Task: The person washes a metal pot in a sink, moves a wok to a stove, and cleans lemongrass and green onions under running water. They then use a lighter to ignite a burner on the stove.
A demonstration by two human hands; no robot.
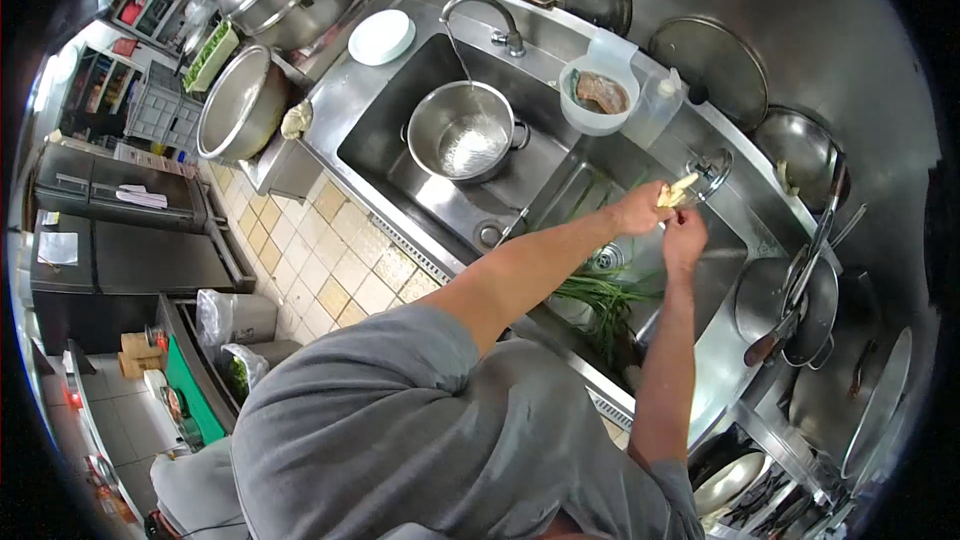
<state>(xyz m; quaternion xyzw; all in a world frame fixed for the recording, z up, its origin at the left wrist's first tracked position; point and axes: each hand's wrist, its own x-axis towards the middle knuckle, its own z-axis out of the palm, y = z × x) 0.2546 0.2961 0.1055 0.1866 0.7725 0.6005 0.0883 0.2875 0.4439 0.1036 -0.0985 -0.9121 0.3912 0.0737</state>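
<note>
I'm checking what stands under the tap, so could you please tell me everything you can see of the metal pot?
The pot is round, of shiny silver metal resembling stainless steel, with loop handles on opposite sides and no lid. It stands upright in the sink basin beneath the curved tap. A thin stream of water falls into it, and the bright surface inside looks rippled, though how full it is cannot be told. Only the basin and water appear to touch it.
</note>
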